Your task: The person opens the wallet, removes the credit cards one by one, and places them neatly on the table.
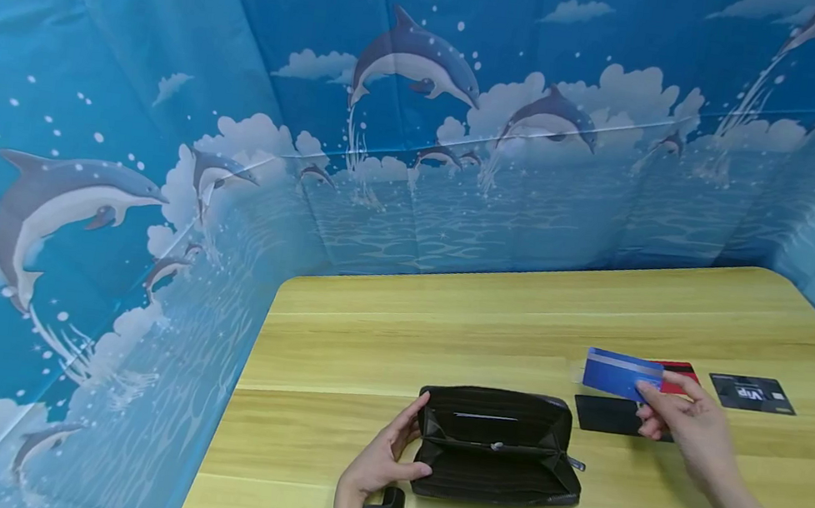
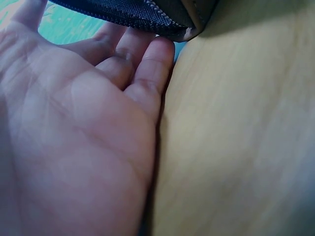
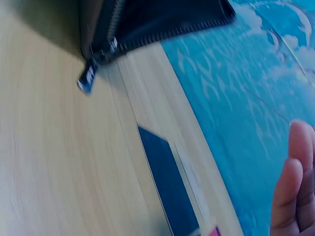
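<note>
A black zip-around wallet [image 1: 497, 490] stands gaping on the table, its inner pockets showing and a zipper pull [image 3: 87, 78] hanging at its right end. My left hand [image 1: 384, 457] grips the wallet's left end, thumb on the near edge and fingers at the far edge. In the left wrist view, the fingers of that left hand [image 2: 74, 123] reach under the zippered edge. Between thumb and fingers, my right hand [image 1: 690, 424] pinches a blue card [image 1: 616, 373] by its right end, above the other cards. Only fingers of the right hand [image 3: 293, 187] show in the right wrist view.
Right of the wallet lies a black card [image 1: 604, 415], partly behind the right hand. A red card [image 1: 684, 370] is partly covered by the blue one. Farther right is a black VIP card [image 1: 752, 394]. A dolphin-print curtain [image 1: 413, 204] borders the wooden table [image 1: 336, 346].
</note>
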Demonstrator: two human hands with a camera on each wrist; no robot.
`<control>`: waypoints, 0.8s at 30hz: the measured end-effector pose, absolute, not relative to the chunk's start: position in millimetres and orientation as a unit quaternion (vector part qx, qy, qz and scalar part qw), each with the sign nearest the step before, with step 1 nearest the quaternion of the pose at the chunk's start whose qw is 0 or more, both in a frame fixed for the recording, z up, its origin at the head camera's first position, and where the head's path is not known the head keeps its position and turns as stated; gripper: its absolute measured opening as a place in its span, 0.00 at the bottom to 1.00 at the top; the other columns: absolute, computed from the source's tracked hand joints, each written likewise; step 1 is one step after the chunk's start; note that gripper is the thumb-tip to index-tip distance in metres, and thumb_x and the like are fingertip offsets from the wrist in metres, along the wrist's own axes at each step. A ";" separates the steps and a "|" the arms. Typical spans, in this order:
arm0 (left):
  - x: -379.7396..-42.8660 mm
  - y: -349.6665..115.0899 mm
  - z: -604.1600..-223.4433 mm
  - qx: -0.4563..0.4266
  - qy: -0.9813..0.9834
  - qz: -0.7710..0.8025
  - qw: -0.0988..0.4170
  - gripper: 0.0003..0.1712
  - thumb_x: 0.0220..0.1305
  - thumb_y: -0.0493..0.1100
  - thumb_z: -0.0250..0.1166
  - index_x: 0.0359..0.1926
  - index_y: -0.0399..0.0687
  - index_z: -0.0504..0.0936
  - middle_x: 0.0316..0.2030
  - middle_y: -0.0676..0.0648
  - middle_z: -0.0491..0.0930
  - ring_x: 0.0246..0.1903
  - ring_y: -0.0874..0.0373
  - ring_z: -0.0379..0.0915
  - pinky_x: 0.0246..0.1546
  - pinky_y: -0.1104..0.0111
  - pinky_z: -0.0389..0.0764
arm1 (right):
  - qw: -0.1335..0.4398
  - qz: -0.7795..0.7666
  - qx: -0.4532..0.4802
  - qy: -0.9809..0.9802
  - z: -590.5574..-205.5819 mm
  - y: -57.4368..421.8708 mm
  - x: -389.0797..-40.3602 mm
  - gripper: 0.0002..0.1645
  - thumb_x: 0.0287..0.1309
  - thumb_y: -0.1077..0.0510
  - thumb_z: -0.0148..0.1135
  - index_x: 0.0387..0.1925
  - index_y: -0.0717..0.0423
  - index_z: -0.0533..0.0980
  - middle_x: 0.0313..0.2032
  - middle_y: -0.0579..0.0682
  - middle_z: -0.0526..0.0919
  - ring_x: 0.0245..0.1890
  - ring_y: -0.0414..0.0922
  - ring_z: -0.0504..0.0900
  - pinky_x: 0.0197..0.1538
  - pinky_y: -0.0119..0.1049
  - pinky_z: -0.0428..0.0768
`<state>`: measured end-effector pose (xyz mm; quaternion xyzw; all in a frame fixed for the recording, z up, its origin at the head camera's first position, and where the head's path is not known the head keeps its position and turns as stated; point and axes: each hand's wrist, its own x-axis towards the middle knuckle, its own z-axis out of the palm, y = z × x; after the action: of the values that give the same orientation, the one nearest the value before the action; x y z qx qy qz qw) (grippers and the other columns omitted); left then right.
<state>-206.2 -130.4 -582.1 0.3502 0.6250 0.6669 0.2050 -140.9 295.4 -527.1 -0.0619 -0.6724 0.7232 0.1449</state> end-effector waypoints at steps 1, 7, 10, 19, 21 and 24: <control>-206.4 -130.4 -582.2 0.352 0.626 0.665 0.205 0.52 0.57 0.30 0.67 0.75 0.50 0.47 0.73 0.46 0.42 0.70 0.49 0.42 0.66 0.63 0.54 | 0.152 0.727 -0.067 -0.666 -527.4 299.2 -140.0 0.11 0.63 0.62 0.59 0.46 0.47 0.73 0.19 0.52 0.82 0.14 0.43 0.79 0.19 0.31 0.78; -205.6 -130.3 -577.4 0.347 0.632 0.659 0.214 0.53 0.55 0.25 0.65 0.75 0.45 0.45 0.73 0.45 0.40 0.70 0.50 0.41 0.66 0.60 0.53 | 0.207 0.725 -0.081 -0.652 -532.7 319.1 -133.7 0.11 0.65 0.61 0.56 0.46 0.45 0.74 0.18 0.49 0.78 0.13 0.40 0.76 0.16 0.28 0.76; -201.3 -130.3 -565.2 0.346 0.632 0.659 0.216 0.52 0.56 0.26 0.65 0.74 0.42 0.45 0.73 0.44 0.41 0.70 0.50 0.41 0.66 0.59 0.53 | 0.234 0.726 -0.081 -0.642 -536.4 329.7 -131.0 0.10 0.66 0.61 0.55 0.45 0.47 0.76 0.17 0.47 0.74 0.12 0.39 0.73 0.14 0.27 0.72; -202.8 -130.7 -571.2 0.360 0.624 0.664 0.200 0.52 0.55 0.25 0.65 0.74 0.43 0.45 0.73 0.43 0.41 0.69 0.48 0.42 0.66 0.61 0.54 | 0.261 0.659 -0.166 -0.686 -553.5 371.5 -114.5 0.11 0.68 0.56 0.52 0.40 0.33 0.76 0.16 0.41 0.71 0.11 0.37 0.64 0.12 0.33 0.59; -205.9 -130.7 -579.5 0.360 0.623 0.664 0.201 0.53 0.55 0.24 0.65 0.74 0.45 0.45 0.73 0.44 0.41 0.69 0.47 0.41 0.66 0.61 0.54 | 0.249 0.618 -0.213 -0.715 -556.6 380.0 -108.8 0.12 0.69 0.54 0.51 0.38 0.27 0.73 0.17 0.39 0.69 0.12 0.36 0.63 0.12 0.34 0.58; -207.1 -131.3 -582.8 0.358 0.623 0.665 0.203 0.52 0.56 0.27 0.66 0.75 0.48 0.46 0.73 0.46 0.42 0.70 0.49 0.42 0.66 0.63 0.54 | 0.225 0.590 -0.258 -0.731 -560.1 389.9 -102.8 0.12 0.69 0.51 0.49 0.37 0.22 0.70 0.17 0.37 0.68 0.12 0.37 0.63 0.13 0.35 0.59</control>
<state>-207.1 -131.3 -582.8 0.3577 0.6230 0.6654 0.2028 -102.8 389.9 -560.1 -0.2584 -0.7308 0.5905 0.2249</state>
